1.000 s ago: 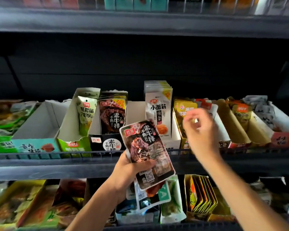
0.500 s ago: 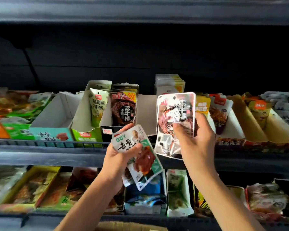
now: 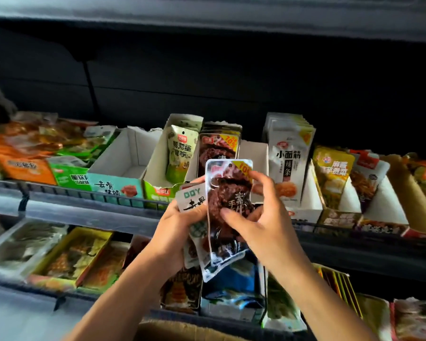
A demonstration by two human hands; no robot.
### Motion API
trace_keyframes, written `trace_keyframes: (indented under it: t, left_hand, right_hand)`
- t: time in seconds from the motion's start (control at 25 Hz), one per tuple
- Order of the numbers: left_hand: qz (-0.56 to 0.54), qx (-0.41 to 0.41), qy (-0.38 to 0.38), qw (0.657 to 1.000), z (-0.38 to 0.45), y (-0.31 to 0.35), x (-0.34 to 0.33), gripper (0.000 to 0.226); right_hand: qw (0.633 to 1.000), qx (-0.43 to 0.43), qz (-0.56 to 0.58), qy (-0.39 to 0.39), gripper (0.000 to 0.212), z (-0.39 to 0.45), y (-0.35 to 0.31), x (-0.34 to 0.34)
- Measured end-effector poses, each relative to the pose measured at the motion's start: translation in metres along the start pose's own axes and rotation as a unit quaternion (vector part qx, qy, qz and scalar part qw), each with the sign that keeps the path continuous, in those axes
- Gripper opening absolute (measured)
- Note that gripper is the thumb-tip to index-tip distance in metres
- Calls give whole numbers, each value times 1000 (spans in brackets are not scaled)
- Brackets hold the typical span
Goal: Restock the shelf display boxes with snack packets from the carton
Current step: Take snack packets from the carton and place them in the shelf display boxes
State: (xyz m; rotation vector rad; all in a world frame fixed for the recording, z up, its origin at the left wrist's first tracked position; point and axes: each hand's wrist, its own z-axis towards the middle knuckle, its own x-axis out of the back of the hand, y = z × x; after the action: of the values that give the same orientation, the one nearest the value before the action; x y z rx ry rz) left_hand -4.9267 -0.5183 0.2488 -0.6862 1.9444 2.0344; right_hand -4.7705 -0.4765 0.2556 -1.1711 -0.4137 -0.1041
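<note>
Both hands, left (image 3: 180, 225) and right (image 3: 258, 217), pinch a glossy brown-and-white foil snack packet (image 3: 228, 212) before the empty white-walled teal cardboard display box (image 3: 123, 168)

Along the upper shelf's front edge (image 3: 84, 193): empty display box (image 3: 123, 168) left, then egg-snack box (image 3: 175, 153), beef-packet box (image 3: 219, 143), gluten-strip box (image 3: 290, 168) rightward. Before the beef-packet box, both hands (image 3: 180, 232) (image 3: 263, 217) on held packets (image 3: 228, 212). Carton (image 3: 182, 331) at the bottom, below the lower shelf.

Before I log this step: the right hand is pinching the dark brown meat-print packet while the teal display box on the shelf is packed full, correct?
Not quite: the head view shows the teal display box empty. The right hand does pinch the dark brown meat-print packet.
</note>
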Motion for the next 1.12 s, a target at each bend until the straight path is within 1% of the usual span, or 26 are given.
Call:
trace_keyframes:
  t: [0.04, 0.08, 0.12, 0.16, 0.24, 0.28, 0.32, 0.36, 0.4, 0.44, 0.52, 0.56, 0.6, 0.64, 0.72, 0.76, 0.88, 0.92, 1.0, 1.04, 1.08, 1.12]
  left_hand:
    - [1, 1, 2, 1000, 4, 6, 2, 47]
    - [-3, -2, 10, 1000, 10, 13, 4, 44]
    - [-9, -9, 22, 1000, 16, 19, 6, 41]
    - [-12, -14, 45, 999, 21, 24, 10, 37]
    - [-15, -18, 117, 993, 32, 33, 23, 24]
    - [-19, -17, 153, 988, 38, 36, 32, 22]
    - [-26, -11, 180, 983, 43, 38, 40, 28]
    - [-36, 0, 197, 980, 45, 41, 49, 36]
    - [-46, 12, 209, 977, 48, 43, 57, 39]
    - [-58, 18, 214, 975, 48, 46, 63, 34]
    - [-80, 23, 208, 975, 46, 50, 67, 17]
    - [-85, 22, 204, 975, 44, 52, 68, 14]
    - [-86, 19, 199, 976, 43, 52, 68, 15]
    - [-85, 16, 193, 977, 42, 52, 69, 20]
    - [-77, 10, 183, 980, 39, 54, 69, 32]
    - [-68, 8, 172, 983, 38, 54, 69, 34]
    - [-21, 11, 139, 990, 31, 53, 65, 30]
    - [-9, 13, 132, 991, 29, 52, 63, 29]
    - [4, 12, 116, 993, 26, 49, 58, 27]
    - [12, 4, 110, 994, 24, 47, 55, 24]
    - [18, -6, 101, 995, 23, 45, 51, 21]
    - [23, -16, 91, 995, 21, 43, 46, 19]
  right_hand:
    - [997, -52, 56, 4, 70, 9, -3, -1]
    - [989, -93, 110, 16, 70, 18, -6, -3]
    - [982, -117, 145, 31, 62, 27, -8, -4]
    - [980, -118, 153, 48, 48, 37, -11, -6]
    - [981, -88, 154, 79, 16, 56, -22, -7]
    - [979, -66, 164, 102, 5, 68, -28, -6]
    - [976, -43, 167, 131, 4, 82, -33, -4]
    - [975, -24, 153, 157, 7, 98, -37, -3]
    - [977, -11, 122, 172, 8, 115, -39, -4]
    - [981, -3, 84, 174, 9, 131, -39, -6]
    - [990, -27, 23, 133, 8, 155, -35, -15]
    - [994, -50, -1, 102, 8, 162, -32, -21]
    - [994, -63, -44, 79, 7, 167, -27, -24]
    - [989, -61, -120, 69, 7, 170, -24, -27]
    - [958, -39, -269, 85, 7, 170, -17, -29]
    - [950, -40, -294, 96, 10, 169, -12, -29]
    - [963, -51, -242, 106, 32, 165, 0, -27]
    - [962, -42, -243, 120, 36, 163, 1, -27]
    - [947, 19, -266, 179, 33, 148, -7, -31]
    - [946, 64, -249, 200, 28, 134, -14, -34]
    - [956, 108, -207, 179, 23, 117, -20, -36]
    - [972, 133, -153, 115, 22, 96, -24, -38]
